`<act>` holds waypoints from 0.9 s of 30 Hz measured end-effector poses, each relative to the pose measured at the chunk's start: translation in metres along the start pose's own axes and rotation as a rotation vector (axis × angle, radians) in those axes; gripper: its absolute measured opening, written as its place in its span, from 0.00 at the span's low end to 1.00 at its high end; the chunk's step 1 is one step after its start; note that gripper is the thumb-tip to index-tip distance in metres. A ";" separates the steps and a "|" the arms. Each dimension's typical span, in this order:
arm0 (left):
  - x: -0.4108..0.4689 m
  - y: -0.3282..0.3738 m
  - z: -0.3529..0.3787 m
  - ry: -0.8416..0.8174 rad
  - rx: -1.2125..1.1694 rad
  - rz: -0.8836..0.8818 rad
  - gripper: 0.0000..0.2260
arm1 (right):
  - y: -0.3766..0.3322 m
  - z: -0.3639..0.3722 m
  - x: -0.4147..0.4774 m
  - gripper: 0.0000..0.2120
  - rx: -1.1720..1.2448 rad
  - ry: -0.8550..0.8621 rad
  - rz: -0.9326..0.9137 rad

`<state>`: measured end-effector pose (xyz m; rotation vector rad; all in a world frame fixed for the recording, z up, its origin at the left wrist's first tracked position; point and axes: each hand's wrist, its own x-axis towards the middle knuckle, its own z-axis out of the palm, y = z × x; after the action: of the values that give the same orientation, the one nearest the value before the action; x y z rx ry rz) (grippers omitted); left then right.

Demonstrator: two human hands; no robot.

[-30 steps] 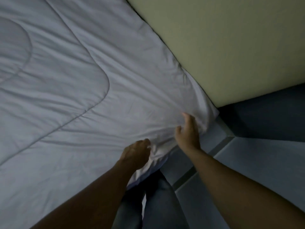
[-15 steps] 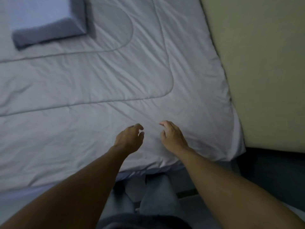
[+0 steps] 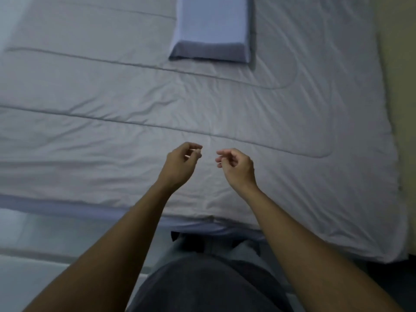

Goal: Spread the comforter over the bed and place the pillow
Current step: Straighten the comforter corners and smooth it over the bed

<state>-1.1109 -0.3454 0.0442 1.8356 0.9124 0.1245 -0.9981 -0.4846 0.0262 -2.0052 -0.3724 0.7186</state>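
Nearest the camera, the person's dark-clothed lap [image 3: 202,287] fills the bottom of the view, with pale floor [image 3: 45,239] to the left of it. Both forearms reach forward from here over the bed's near edge. The left hand [image 3: 180,164] hangs above the comforter [image 3: 112,143], fingers loosely curled with thumb and forefinger almost meeting, gripping nothing. Just beside it, the right hand [image 3: 236,168] mirrors that pose, fingers half-curled and empty, a small gap between the two hands. Whether either one touches the fabric, I cannot tell. Under them the grey-white comforter lies spread flat across the bed, lightly wrinkled, its quilted seams running across and curving at the right corner. A strip of bluish sheet [image 3: 67,207] shows below its near hem. Along the right side runs a yellowish wall [image 3: 403,86]. Farther on, well apart from the hands, the pillow [image 3: 212,28] rests on top of the comforter, nothing lying between.
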 end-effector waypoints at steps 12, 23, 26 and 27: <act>-0.019 -0.116 -0.238 0.313 -0.187 -0.108 0.08 | -0.131 0.253 -0.001 0.12 -0.101 -0.286 -0.180; 0.005 -0.224 -0.408 0.353 -0.235 -0.205 0.08 | -0.191 0.466 0.027 0.12 -0.129 -0.398 -0.186; 0.009 -0.252 -0.465 0.263 -0.185 -0.242 0.08 | -0.211 0.522 0.035 0.13 -0.155 -0.400 -0.132; 0.010 -0.261 -0.486 0.241 -0.162 -0.252 0.08 | -0.218 0.540 0.036 0.13 -0.158 -0.405 -0.115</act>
<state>-1.4714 0.0727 0.0467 1.5642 1.2571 0.2592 -1.3004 0.0134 -0.0065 -1.9586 -0.7968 1.0504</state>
